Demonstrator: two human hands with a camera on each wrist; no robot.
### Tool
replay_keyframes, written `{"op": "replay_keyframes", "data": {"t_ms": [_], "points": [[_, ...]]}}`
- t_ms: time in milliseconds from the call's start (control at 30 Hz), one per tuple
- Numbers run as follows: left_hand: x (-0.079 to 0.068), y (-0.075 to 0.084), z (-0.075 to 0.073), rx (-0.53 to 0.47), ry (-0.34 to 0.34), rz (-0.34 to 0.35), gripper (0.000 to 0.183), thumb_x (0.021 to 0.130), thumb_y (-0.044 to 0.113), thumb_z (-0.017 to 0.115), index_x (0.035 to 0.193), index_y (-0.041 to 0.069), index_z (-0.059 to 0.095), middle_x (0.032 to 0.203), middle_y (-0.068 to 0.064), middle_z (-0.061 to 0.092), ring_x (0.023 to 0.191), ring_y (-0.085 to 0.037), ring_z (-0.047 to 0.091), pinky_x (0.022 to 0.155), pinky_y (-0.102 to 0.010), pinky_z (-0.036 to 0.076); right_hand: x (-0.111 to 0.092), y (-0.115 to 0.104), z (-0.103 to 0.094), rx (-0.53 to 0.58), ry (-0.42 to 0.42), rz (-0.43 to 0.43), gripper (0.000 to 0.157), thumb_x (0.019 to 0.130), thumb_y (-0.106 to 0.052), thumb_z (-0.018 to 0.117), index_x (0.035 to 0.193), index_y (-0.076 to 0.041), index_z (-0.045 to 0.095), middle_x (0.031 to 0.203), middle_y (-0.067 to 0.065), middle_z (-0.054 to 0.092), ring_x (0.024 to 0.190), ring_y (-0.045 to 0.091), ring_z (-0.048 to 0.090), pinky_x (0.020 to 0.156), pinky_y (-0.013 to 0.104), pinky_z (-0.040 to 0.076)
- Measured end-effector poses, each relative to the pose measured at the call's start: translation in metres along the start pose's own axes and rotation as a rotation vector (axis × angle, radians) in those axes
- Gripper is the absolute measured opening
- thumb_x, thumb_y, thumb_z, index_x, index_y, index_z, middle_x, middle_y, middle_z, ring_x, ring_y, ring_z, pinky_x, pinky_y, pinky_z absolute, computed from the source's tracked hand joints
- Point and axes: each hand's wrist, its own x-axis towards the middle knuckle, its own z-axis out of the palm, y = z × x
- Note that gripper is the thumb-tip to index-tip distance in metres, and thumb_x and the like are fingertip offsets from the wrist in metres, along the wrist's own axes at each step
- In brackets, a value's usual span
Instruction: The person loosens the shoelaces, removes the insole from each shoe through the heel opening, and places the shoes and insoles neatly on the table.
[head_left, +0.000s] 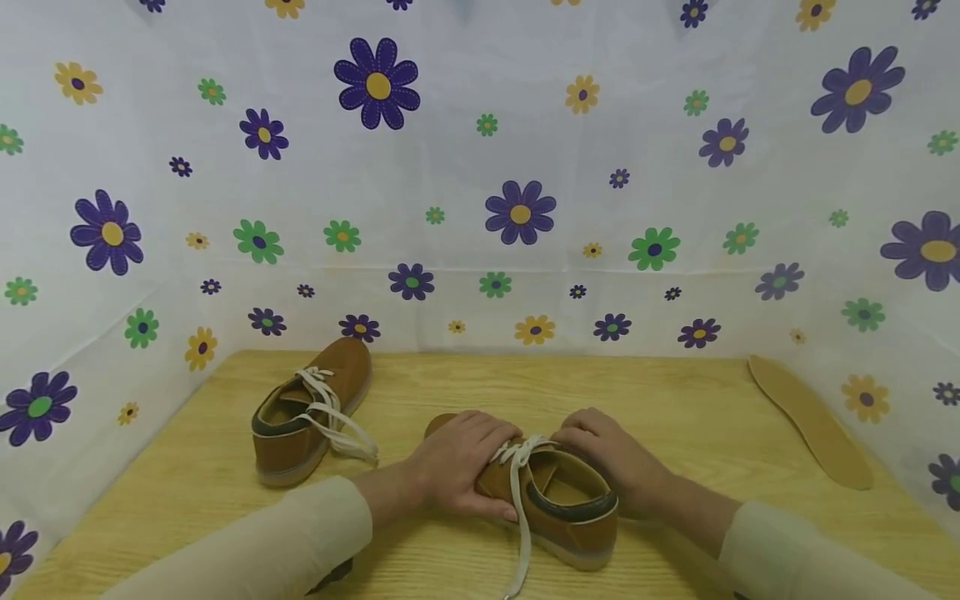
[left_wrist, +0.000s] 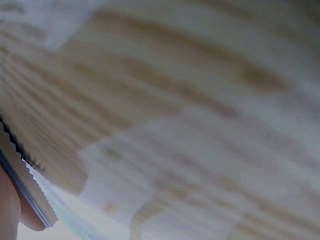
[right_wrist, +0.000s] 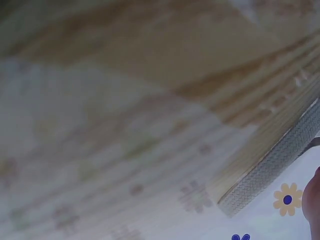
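Note:
A brown lace-up shoe (head_left: 543,492) with white laces lies at the front middle of the table, its toe pointing away to the left. My left hand (head_left: 457,467) grips its front part, fingers over the top and thumb along the near side. On the far side, my right hand (head_left: 611,454) holds the shoe near the lace bow, its fingertips partly hidden. One lace end hangs down over the near side. In the left wrist view a ribbed sole edge (left_wrist: 30,185) shows beside a finger; the right wrist view shows a pale textured sole edge (right_wrist: 270,165).
A second brown shoe (head_left: 345,375) with loose white laces stands at the back left. One tan insole (head_left: 813,425) lies along the right edge of the wood-grain table (head_left: 675,392). White flower-printed cloth (head_left: 450,167) encloses the back and both sides.

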Motion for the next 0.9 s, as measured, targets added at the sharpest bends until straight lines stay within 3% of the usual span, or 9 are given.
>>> {"op": "replay_keyframes", "data": {"t_ms": [267,533,900], "points": [[0.0012,-0.0030,0.0021,-0.011,-0.008,-0.006,0.103,0.082,0.089,0.024,0.134,0.006,0.055,0.122,-0.003,0.064,0.113,-0.019,0.061,0.103,-0.042,0.048,0.0008,0.0000,-0.0018,-0.044,-0.006,0.045,0.039,0.081,-0.015,0.081,0.117,-0.018,0.066,0.110,-0.007,0.055,0.103,0.008,0.049,0.089,0.032,0.049],[-0.0017,-0.0010,0.0022,-0.016,-0.020,-0.017,0.103,0.082,0.090,0.025,0.134,0.006,0.055,0.123,-0.003,0.065,0.114,-0.018,0.061,0.104,-0.041,0.047,0.0011,-0.0024,0.0000,-0.092,-0.017,0.088,0.031,0.086,-0.006,0.075,0.113,-0.019,0.068,0.106,-0.008,0.056,0.099,0.007,0.049,0.085,0.030,0.049],[-0.0021,-0.0027,0.0039,-0.009,-0.025,-0.015,0.102,0.082,0.089,0.026,0.135,0.007,0.054,0.124,-0.002,0.064,0.114,-0.017,0.060,0.105,-0.040,0.046,0.0029,-0.0037,0.0005,-0.156,0.008,0.080,0.027,0.085,-0.007,0.075,0.109,-0.019,0.068,0.102,-0.009,0.057,0.097,0.007,0.051,0.084,0.033,0.048]]}}
